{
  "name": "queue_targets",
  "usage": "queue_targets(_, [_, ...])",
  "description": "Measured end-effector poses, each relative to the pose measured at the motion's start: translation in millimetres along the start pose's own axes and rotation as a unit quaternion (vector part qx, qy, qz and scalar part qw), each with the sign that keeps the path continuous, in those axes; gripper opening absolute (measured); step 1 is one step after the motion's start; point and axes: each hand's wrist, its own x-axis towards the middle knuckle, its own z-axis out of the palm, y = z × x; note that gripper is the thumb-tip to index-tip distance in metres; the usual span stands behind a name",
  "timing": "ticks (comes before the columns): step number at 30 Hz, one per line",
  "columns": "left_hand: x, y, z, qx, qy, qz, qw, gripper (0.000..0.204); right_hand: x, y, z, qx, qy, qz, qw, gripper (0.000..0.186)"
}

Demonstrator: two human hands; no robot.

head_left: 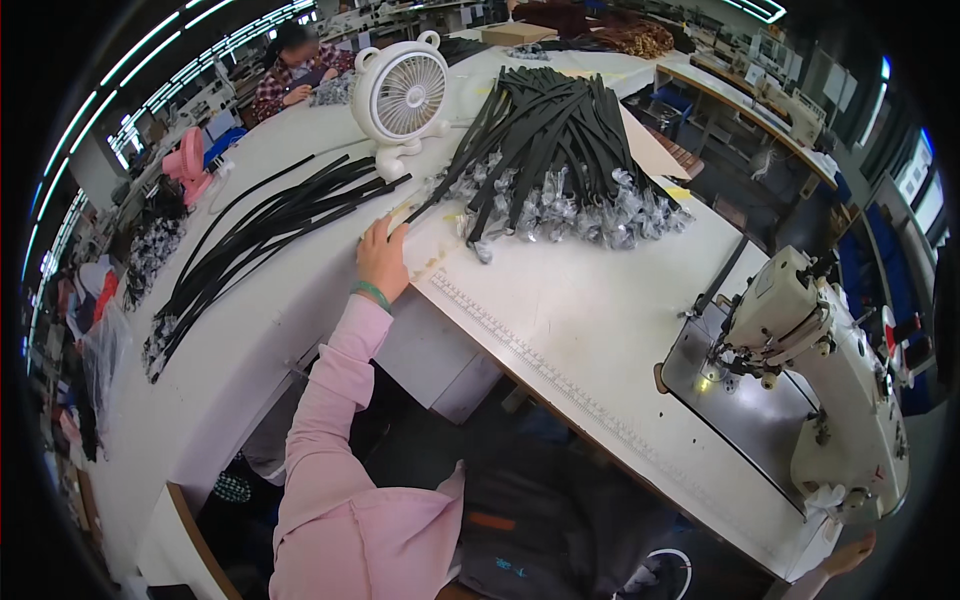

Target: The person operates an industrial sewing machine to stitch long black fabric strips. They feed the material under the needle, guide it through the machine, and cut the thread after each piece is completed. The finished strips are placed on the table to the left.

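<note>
My left hand [384, 262], with a green band at the wrist and a pink sleeve, rests at the far left corner of the white sewing table [530, 300]. Its fingers reach forward, slightly bent and apart, with nothing visible in them. Just beyond the fingertips begins a heap of flat black straps [560, 130], their near ends wrapped in crumpled clear plastic [600, 210]. At the lower right, my right hand [850, 554] is by the table's end, below the white sewing machine [800, 330]; its fingers are too small and partly hidden to read.
More black straps [270, 230] lie on the long white surface at left. A white fan [405, 95] stands behind them, a pink fan [187, 165] farther left. A printed ruler [540, 365] runs along the table's near edge. Another person [295, 75] sits at the back left.
</note>
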Motion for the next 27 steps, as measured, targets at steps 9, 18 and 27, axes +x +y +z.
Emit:
queue_targets(9, [-5.1, 89.6, -92.0, -0.03, -0.188, 0.187, 0.964, 0.013, -233.2, -249.6, 15.1, 0.213, -0.317, -0.26, 0.887, 0.019])
queue_targets(18, [34.4, 248.9, -148.7, -0.433, -0.593, 0.499, 0.46, 0.018, -390.2, -307.6, -2.9, 0.479, -0.825, 0.017, 0.299, 0.038])
queue_targets(27, [80.5, 301.8, 15.0, -0.499, -0.638, 0.204, 0.549, 0.021, -424.8, -248.9, -44.3, 0.567, -0.705, 0.425, 0.025, 0.026])
